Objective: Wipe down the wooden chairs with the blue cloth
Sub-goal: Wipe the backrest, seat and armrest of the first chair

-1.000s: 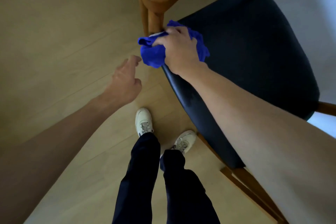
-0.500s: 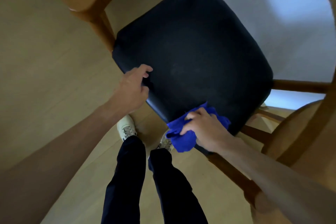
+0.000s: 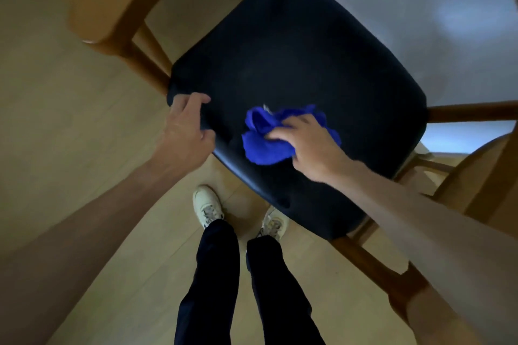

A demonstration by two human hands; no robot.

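Right hand (image 3: 308, 145) down on the dark seat (image 3: 294, 64), fingers (image 3: 276, 135) closed over the bunched blue cloth (image 3: 266, 145), pressing it flat against the cushion near the front edge. Cloth crumpled, part of it spilling out ahead of the knuckles, part tucked under the palm. Left hand (image 3: 186, 123) clamped on the near left corner of the same seat, fingers curled over the rim, thumb on the side, gripping the cushion to steady the chair (image 3: 462, 112).

Mid-wipe on the seat pad, by the look of it. No telling from here how much of the cushion is clean: surface dark, matte, no visible streaks or damp trail. Wooden parts in plain sight all round and nothing touching them: side rail out to the right, legs at the far end, stretcher low on the near right. Judged as still to come, since the cloth sits only on the upholstery.

Second chair (image 3: 112, 3) at the upper left, pale wood, well apart from the cloth. Curved wood of another piece at the right edge, too cropped to name. White shoes (image 3: 207, 204) and dark trousers planted on the wood floor (image 3: 70, 120) just short of the seat front. Plenty of frame and at least one more chair left, at a guess.
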